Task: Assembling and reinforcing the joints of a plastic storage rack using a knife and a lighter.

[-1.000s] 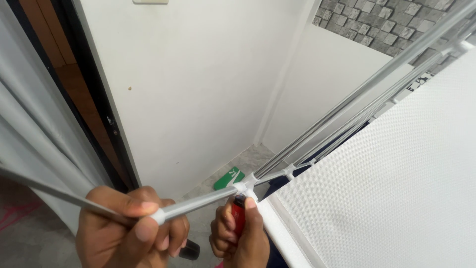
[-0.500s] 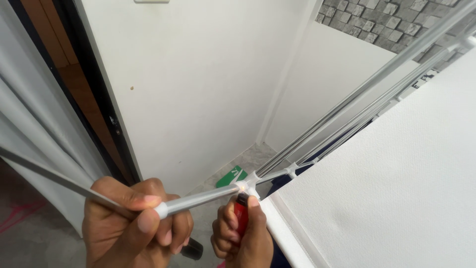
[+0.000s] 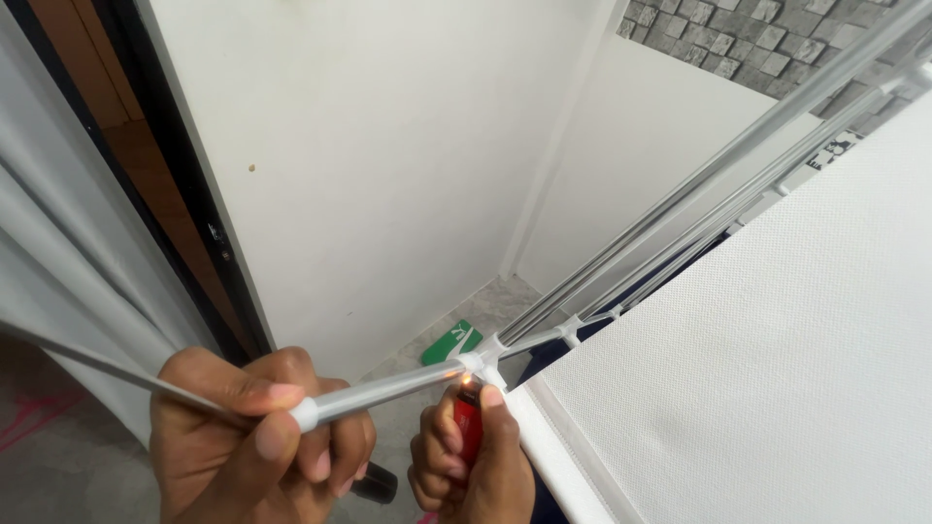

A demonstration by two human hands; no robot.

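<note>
Your right hand (image 3: 466, 461) gripped the red lighter (image 3: 467, 427) just under the white joint (image 3: 476, 361); your left hand (image 3: 248, 442), farther off, clenched the rod (image 3: 388, 390) running lengthwise into it.

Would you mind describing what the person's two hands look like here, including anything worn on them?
Both hands are bare: the left hand and the right hand show no gloves, rings or watch on what is visible. The fingernails are short and unpainted. No sleeves show; the wrists run out of the bottom of the picture.
</note>
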